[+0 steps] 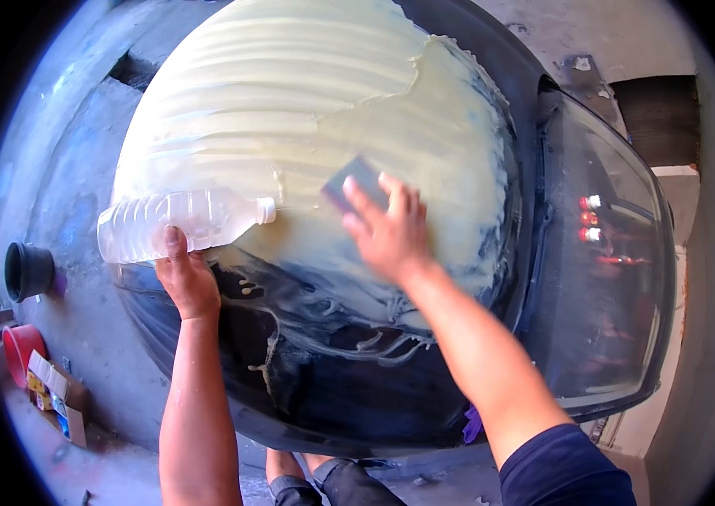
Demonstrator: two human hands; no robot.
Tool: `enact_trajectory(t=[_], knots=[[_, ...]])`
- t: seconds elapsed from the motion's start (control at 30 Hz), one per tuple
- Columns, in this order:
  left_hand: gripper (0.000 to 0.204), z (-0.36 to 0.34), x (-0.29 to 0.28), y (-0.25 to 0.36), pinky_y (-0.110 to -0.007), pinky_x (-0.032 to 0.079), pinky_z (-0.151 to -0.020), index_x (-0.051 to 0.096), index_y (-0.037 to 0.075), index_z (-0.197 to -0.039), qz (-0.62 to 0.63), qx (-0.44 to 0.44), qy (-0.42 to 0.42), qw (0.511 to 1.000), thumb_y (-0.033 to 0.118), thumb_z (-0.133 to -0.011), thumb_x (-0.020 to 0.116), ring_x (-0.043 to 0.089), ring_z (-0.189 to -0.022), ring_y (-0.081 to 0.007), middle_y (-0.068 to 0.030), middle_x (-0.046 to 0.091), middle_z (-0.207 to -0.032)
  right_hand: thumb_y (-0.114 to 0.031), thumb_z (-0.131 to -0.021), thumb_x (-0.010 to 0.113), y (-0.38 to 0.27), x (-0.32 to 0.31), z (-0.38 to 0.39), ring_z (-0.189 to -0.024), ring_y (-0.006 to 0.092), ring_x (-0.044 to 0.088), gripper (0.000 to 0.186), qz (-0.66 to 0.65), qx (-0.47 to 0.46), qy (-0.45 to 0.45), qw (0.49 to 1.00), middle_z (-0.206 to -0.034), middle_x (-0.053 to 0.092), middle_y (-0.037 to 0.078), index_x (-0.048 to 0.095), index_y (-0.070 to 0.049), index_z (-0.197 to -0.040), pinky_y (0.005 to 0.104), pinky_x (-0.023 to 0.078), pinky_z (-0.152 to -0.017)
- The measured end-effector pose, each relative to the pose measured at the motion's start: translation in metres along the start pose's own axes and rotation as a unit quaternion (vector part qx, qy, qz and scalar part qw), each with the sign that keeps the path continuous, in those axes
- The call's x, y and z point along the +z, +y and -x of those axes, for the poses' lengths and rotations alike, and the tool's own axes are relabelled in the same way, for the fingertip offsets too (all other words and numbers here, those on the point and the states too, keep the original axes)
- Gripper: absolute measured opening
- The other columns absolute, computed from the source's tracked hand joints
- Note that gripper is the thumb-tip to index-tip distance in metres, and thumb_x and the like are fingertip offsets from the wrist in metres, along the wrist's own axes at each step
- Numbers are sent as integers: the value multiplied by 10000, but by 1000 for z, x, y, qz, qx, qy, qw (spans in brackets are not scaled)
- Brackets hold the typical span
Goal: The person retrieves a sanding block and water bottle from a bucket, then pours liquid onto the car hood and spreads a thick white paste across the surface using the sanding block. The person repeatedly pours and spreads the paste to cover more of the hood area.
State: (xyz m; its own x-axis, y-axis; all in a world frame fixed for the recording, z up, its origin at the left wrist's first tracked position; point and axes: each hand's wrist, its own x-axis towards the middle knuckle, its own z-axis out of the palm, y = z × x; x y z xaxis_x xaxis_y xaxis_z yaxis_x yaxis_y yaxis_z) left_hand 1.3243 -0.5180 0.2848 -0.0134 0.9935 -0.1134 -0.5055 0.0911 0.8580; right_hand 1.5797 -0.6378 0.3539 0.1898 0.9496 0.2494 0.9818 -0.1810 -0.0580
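Note:
My left hand (188, 282) is closed around a clear plastic bottle (151, 221), thumb on its near side. The bottle lies nearly level, its white cap (266, 210) toward the right, above a dark car panel (349, 396). A wide cream coat of filler (290, 118) covers much of that panel, with ridges and a rough right edge. On this coat my right hand (395, 228) presses a grey rectangular piece of sandpaper (356, 181), slightly blurred, under its fingers. Pale wet smears (323, 291) run over the dark paint nearest me.
To the right is the car's window glass (598, 278), with red and white reflections. A black bucket (28, 271), a red tub (21, 352) and an open cardboard box (60, 396) stand on the floor at left. A purple cloth-like thing (472, 423) hangs at the panel's near edge.

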Motion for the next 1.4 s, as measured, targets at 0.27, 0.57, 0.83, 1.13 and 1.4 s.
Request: enact_trajectory(t=[0.27, 0.57, 0.83, 1.13, 1.4], knots=[[517, 1, 13, 1, -385, 426, -1016, 465, -14, -1327, 10, 4, -4, 1000, 367, -988, 551, 521, -1200, -223, -117, 525, -1294, -409, -896, 621, 58, 17, -90, -1215, 376, 427, 460, 32, 104, 36, 993, -1320, 453, 182, 574, -319, -1345, 513, 391, -986], [520, 2, 9, 1, -384, 439, -1005, 458, -15, -1331, -1, 3, -2, 1000, 374, -995, 538, 523, -1197, -226, -123, 519, -1301, -391, -866, 653, 19, -2, -24, -1166, 390, 450, 456, -5, 16, 3, 1000, -1294, 463, 204, 601, -311, -1312, 536, 393, -955], [599, -1, 4, 0, -392, 416, -1041, 398, -19, -1382, -22, 10, -22, 999, 414, -992, 534, 501, -1245, -238, -130, 489, -1359, -402, -905, 615, 49, 13, -67, -1230, 374, 421, 461, 17, 105, 13, 994, -1341, 438, 177, 570, -306, -1354, 501, 373, -1013], [545, 6, 15, 3, -383, 435, -1002, 459, -12, -1330, 12, 5, 1, 1000, 395, -983, 562, 530, -1164, -218, -117, 532, -1273, -376, -871, 645, 30, 2, -34, -1152, 384, 467, 461, 13, 9, 27, 1000, -1292, 469, 201, 593, -307, -1323, 518, 400, -944], [545, 1, 7, 5, -370, 434, -997, 461, -7, -1330, 4, -2, 2, 1000, 395, -979, 572, 528, -1163, -210, -108, 535, -1268, -358, -897, 634, 18, 8, -43, -1234, 374, 425, 460, 4, 64, -2, 998, -1340, 443, 185, 571, -308, -1350, 513, 383, -1004]])
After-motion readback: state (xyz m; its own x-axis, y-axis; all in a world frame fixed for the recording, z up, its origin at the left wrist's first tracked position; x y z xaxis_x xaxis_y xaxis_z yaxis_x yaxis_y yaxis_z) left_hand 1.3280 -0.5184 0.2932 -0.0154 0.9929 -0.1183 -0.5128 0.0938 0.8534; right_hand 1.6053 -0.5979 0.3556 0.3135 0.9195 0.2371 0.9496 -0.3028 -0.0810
